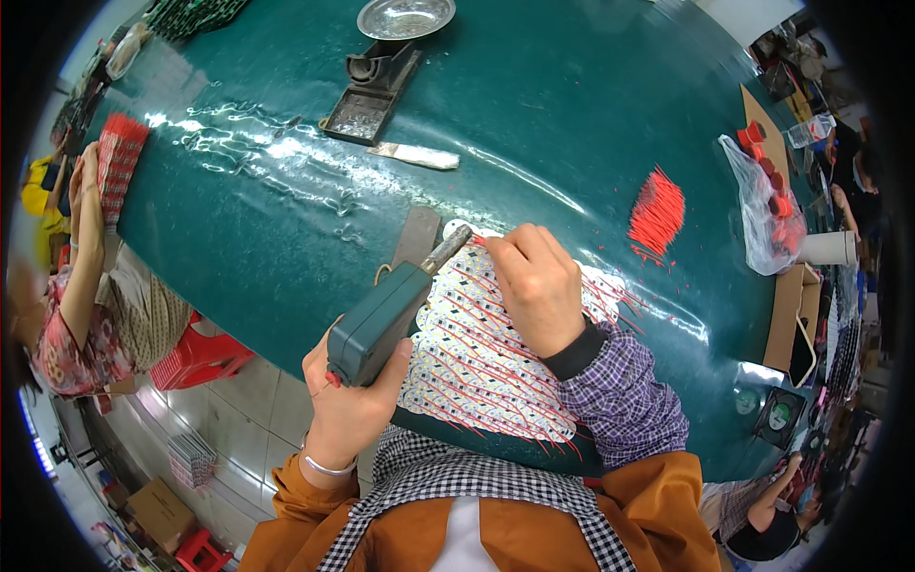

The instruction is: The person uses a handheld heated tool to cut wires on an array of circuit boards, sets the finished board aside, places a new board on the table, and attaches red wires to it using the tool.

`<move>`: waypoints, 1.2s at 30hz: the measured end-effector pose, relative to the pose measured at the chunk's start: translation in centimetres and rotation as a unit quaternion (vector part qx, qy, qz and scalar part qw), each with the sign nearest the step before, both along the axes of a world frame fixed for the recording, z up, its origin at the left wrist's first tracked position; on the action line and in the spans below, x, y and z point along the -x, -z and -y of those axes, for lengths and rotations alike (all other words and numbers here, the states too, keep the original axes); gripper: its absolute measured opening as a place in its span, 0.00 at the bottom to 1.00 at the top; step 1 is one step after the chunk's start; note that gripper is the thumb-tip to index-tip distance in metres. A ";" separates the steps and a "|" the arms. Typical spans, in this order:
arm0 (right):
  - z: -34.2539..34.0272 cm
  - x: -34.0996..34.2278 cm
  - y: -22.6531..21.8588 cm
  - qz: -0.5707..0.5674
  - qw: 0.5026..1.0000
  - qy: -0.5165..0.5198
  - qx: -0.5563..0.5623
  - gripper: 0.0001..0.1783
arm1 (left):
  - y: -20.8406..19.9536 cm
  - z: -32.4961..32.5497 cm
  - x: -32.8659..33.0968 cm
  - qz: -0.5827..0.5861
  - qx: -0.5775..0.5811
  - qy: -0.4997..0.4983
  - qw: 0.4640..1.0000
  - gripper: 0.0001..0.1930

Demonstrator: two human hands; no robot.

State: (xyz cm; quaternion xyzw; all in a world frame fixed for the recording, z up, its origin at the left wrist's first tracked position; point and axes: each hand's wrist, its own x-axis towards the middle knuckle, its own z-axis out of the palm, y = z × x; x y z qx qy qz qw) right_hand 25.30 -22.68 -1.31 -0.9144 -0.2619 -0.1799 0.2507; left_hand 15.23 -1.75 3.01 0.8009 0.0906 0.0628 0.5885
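The fingers of the person's right hand were closed in a pinch on a thin red wire, at the upper edge of a sheet of white circuit boards. The fingers of the left hand were wrapped around a dark green hand tool, whose metal tip pointed to the same edge, just beside the pinched wire. The boards lay flat on the green desk, in front of the person, with many red wires running across them. The small dark marks on the boards were too small to be read.

Behind the tool, a grey metal strip lay on the desk. Farther away were a blade with a pale wrapping, a black tray and a shiny metal bowl. To the right there was a loose pile of cut red wires, and beyond it a clear plastic bag near some red reels. Near the right edge stood a black case with a round greenish label; its print was too blurred to tell. At the left, a co-worker's hand touched a red-and-white bundle.
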 end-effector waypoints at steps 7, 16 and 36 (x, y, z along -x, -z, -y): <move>0.1 -0.1 0.0 0.000 1.000 -0.004 0.000 0.10 | -0.9 0.0 1.2 -0.037 0.061 -0.068 0.995 0.12; 0.0 0.0 -1.3 0.014 1.000 -0.005 -0.015 0.09 | -1.0 -0.5 1.9 -0.033 0.053 -0.099 0.993 0.13; -0.6 0.1 -0.1 -0.017 0.999 -0.022 -0.044 0.09 | -0.6 -0.2 1.7 -0.057 0.066 -0.051 0.995 0.11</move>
